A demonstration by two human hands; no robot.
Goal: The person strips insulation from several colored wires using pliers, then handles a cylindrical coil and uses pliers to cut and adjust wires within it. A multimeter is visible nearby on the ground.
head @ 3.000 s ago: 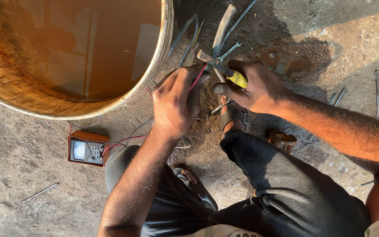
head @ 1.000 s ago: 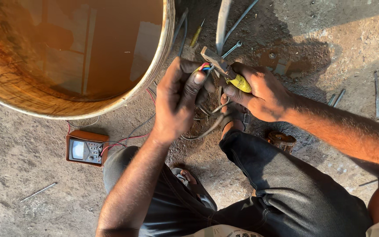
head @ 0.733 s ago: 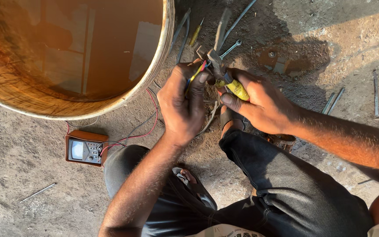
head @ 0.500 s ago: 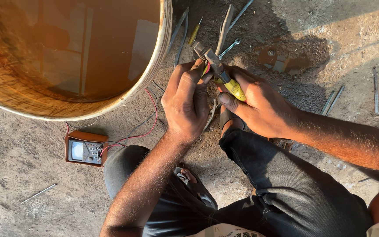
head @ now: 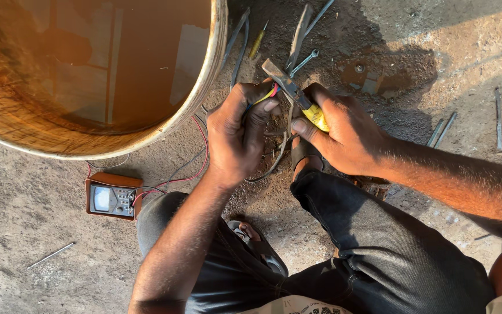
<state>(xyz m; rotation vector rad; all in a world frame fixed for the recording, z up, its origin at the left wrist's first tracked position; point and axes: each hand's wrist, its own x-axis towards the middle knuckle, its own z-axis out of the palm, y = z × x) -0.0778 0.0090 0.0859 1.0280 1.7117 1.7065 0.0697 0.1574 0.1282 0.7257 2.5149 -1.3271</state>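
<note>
My left hand (head: 240, 135) pinches a bundle of thin wires (head: 268, 93), red and yellow among them, between thumb and fingers. My right hand (head: 344, 135) grips yellow-handled pliers (head: 295, 96) whose jaws point up and left, right beside the wire ends. The two hands meet just above my bent knees. A grey cable (head: 277, 157) loops down between the hands toward the ground.
A large round drum (head: 209, 74) of brown liquid fills the upper left. An orange multimeter (head: 111, 197) lies on the concrete with red leads (head: 196, 163) running up. A screwdriver (head: 256, 44), spanner (head: 302, 61) and metal rods (head: 443, 132) lie scattered. My dark trousers (head: 367, 244) fill the bottom.
My left hand moved from a flat reach over the wires to pinching them. The pliers tilted and shifted slightly toward the wire ends. Both hands drew closer together.
</note>
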